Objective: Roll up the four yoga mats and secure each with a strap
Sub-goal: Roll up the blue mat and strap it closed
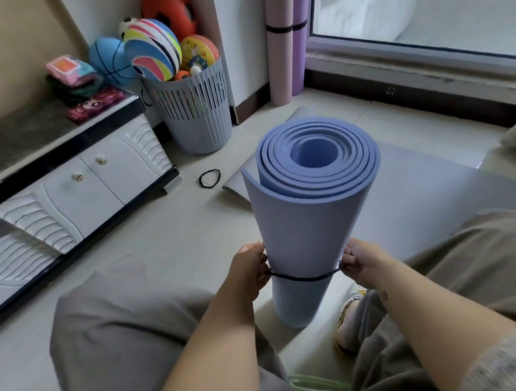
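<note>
A rolled blue yoga mat [312, 215] stands upright on the floor between my knees, its spiral end facing me. A thin black strap [305, 276] runs around its lower part. My left hand [251, 270] pinches the strap at the roll's left side and my right hand [362, 259] pinches it at the right side. A grey mat [437, 175] lies flat on the floor behind the roll. In the far corner, a pink rolled mat [280, 45] and a purple rolled mat [301, 33] lean upright, each with a black band around it. A second black strap [210, 178] lies loose on the tiles.
A grey slatted basket [195, 113] full of balls stands by the wall. A low white cabinet [70, 188] runs along the left. A window sill [426, 62] borders the right. My legs in grey trousers fill the foreground.
</note>
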